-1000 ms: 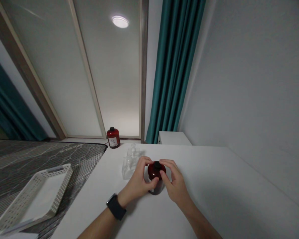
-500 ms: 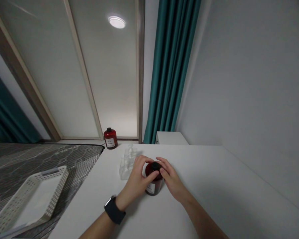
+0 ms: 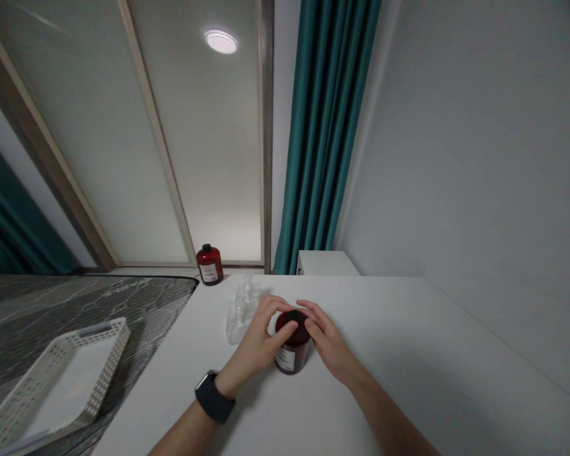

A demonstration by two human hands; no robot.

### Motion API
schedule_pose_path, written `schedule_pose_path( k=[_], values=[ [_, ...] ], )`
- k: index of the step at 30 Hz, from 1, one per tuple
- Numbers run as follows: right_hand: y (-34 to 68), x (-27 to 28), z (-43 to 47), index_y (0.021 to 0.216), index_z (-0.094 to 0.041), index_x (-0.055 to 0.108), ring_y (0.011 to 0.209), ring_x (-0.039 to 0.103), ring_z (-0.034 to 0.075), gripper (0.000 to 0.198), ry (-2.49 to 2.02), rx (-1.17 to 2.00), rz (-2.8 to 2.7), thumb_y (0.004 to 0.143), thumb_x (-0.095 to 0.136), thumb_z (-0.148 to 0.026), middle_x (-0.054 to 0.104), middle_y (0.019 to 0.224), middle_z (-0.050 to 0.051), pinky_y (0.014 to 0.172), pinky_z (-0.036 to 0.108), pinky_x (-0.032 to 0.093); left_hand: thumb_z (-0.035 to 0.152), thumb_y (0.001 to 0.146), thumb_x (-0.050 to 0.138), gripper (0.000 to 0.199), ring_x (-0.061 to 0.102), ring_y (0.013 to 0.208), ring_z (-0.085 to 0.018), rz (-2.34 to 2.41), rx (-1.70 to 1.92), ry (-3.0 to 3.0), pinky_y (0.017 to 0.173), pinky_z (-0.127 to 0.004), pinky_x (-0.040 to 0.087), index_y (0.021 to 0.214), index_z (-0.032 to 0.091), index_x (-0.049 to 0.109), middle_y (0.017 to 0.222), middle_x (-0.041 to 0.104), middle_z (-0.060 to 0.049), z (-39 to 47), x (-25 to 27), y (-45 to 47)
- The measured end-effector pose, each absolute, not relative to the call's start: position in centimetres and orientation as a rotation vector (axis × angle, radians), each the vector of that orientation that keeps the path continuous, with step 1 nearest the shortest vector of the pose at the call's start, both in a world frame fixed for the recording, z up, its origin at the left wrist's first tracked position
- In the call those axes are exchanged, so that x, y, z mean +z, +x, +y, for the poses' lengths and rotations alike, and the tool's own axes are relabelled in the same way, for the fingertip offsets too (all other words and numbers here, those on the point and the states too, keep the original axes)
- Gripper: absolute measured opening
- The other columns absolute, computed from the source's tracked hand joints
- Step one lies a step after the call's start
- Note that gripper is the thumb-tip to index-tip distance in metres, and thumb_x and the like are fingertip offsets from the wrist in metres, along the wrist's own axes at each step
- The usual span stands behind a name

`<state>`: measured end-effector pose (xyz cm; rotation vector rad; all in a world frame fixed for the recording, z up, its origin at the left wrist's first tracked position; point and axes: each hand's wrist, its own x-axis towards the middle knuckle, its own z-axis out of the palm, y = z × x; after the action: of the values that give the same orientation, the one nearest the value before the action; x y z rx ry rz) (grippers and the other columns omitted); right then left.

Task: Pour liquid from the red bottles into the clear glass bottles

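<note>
A dark red bottle (image 3: 293, 358) with a black cap (image 3: 295, 315) and a white label stands upright on the white table. My left hand (image 3: 265, 332) curls round its left side, thumb laid over the shoulder near the cap and fingers behind. From the right, my right hand (image 3: 329, 339) closes on the top with thumb and fingers; its exact contact at the far side is hidden. Clear pump bottles (image 3: 240, 316), transparent and partly covered by my left hand, stand just left of it.
Another red bottle (image 3: 209, 266) with a black cap stands at the table's far left corner. A white perforated basket (image 3: 102, 373) rests lower left on a grey patterned surface (image 3: 161, 297). Beyond the table (image 3: 384, 329) are a white cabinet (image 3: 325, 263) and a teal curtain (image 3: 327, 126).
The left thumb has slid slightly back from the cap, so more of the bottle's top shows. The right hand stays nearly in place.
</note>
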<state>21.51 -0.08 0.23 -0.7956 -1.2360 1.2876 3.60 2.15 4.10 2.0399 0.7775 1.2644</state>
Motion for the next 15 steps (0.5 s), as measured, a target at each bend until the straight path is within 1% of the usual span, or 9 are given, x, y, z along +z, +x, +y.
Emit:
schedule_pose_path(
  k=[3, 5, 9, 12, 15],
  values=[
    [21.21, 0.39, -0.49, 0.125, -0.027, 0.06, 0.127, 0.055, 0.026, 0.046, -0.863, 1.16, -1.28, 0.09, 0.063, -0.056, 0.065, 0.131, 0.008, 0.112, 0.042, 0.039, 0.018, 0.09, 0.06, 0.013, 0.054, 0.104, -0.023, 0.815, 1.304, 2.059, 0.093, -0.038, 0.042, 0.102, 0.022, 0.061, 0.105, 0.059, -0.005, 1.69, 3.81, 4.02],
    [20.99, 0.44, -0.77, 0.129, -0.027, 0.057, 0.129, 0.054, 0.026, 0.051, -0.83, 1.159, -1.321, 0.088, 0.065, -0.057, 0.062, 0.133, 0.009, 0.112, 0.041, 0.039, 0.017, 0.088, 0.061, 0.013, 0.054, 0.101, -0.023, 0.839, 1.335, 2.066, 0.091, -0.037, 0.042, 0.1, 0.021, 0.058, 0.102, 0.058, -0.005, 1.36, 3.74, 4.26],
    [20.76, 0.6, -1.04, 0.136, -0.028, 0.047, 0.129, 0.054, 0.026, 0.064, -0.724, 1.271, -1.358, 0.084, 0.072, -0.055, 0.059, 0.136, 0.009, 0.113, 0.041, 0.038, 0.016, 0.085, 0.064, 0.015, 0.055, 0.097, -0.022, 0.874, 1.377, 2.017, 0.089, -0.037, 0.042, 0.095, 0.022, 0.054, 0.1, 0.057, -0.004, 1.06, 3.85, 4.35],
    [20.82, 0.84, -1.02, 0.137, -0.029, 0.045, 0.128, 0.055, 0.026, 0.065, -0.699, 1.339, -1.349, 0.084, 0.072, -0.055, 0.06, 0.135, 0.009, 0.112, 0.042, 0.038, 0.017, 0.084, 0.067, 0.014, 0.055, 0.101, -0.023, 0.868, 1.362, 1.987, 0.092, -0.038, 0.042, 0.093, 0.021, 0.057, 0.101, 0.056, -0.004, 1.27, 4.09, 4.03],
    [20.93, 1.05, -1.0, 0.137, -0.029, 0.045, 0.13, 0.054, 0.026, 0.067, -0.684, 1.384, -1.328, 0.083, 0.074, -0.054, 0.058, 0.138, 0.009, 0.111, 0.042, 0.04, 0.019, 0.087, 0.065, 0.009, 0.054, 0.107, -0.024, 0.825, 1.301, 2.001, 0.097, -0.039, 0.041, 0.094, 0.022, 0.061, 0.106, 0.056, -0.005, 1.71, 4.47, 3.47]
  ],
)
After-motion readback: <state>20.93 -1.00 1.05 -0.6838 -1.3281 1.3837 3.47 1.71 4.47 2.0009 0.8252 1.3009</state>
